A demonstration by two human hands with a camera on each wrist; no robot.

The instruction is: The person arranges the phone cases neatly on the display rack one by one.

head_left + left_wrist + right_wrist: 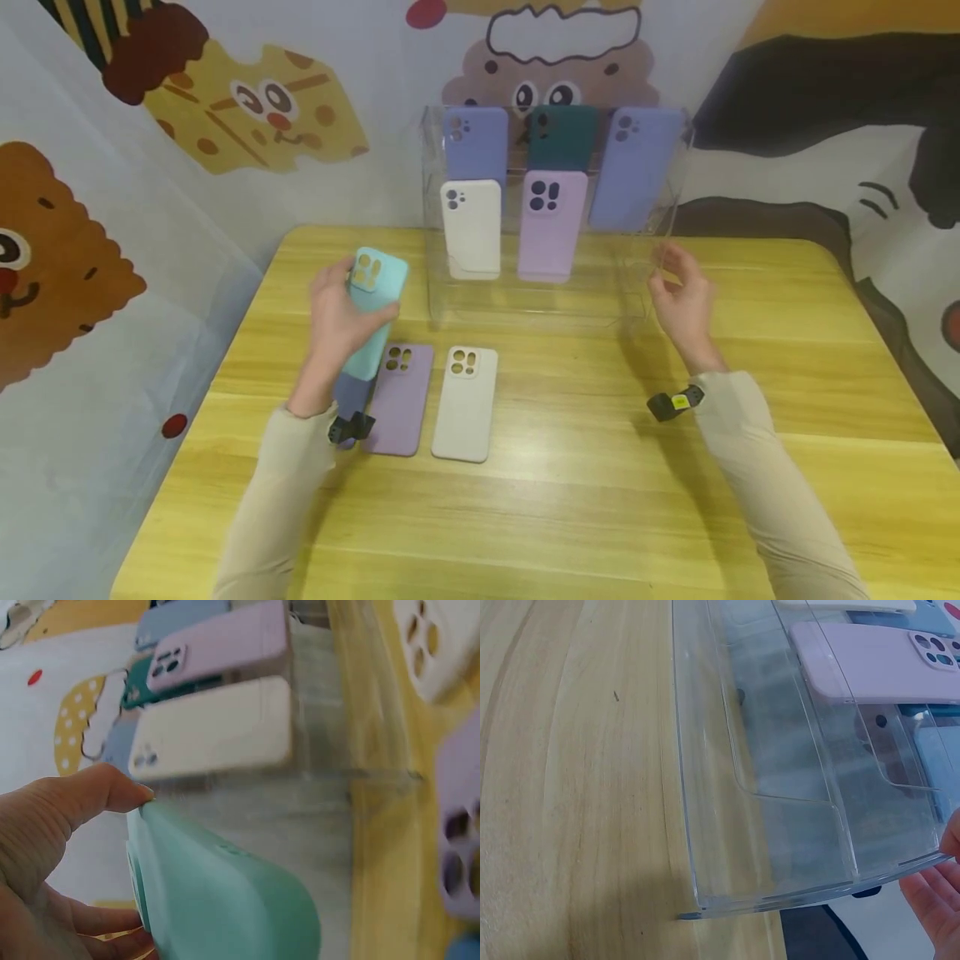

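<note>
My left hand point(339, 315) holds a mint-green phone case point(381, 277) by its sides, thumb on one edge and fingers on the other. In the left wrist view the mint case point(217, 885) is tilted, close to the rack. My right hand point(684, 298) grips the right side wall of a clear acrylic display rack point(525, 310); the right wrist view has thumb and fingers point(930, 900) on either side of that wall's edge. On the rack's lower tier stand a white case point(472, 237) and a pink-lilac case point(552, 229).
Behind them, higher up, are a periwinkle case point(480, 142), a dark green case point(564, 137) and another periwinkle case point(636, 171). On the wooden table point(570, 500) lie a purple case point(401, 408), a cream case point(465, 417) and a partly covered blue case point(351, 396).
</note>
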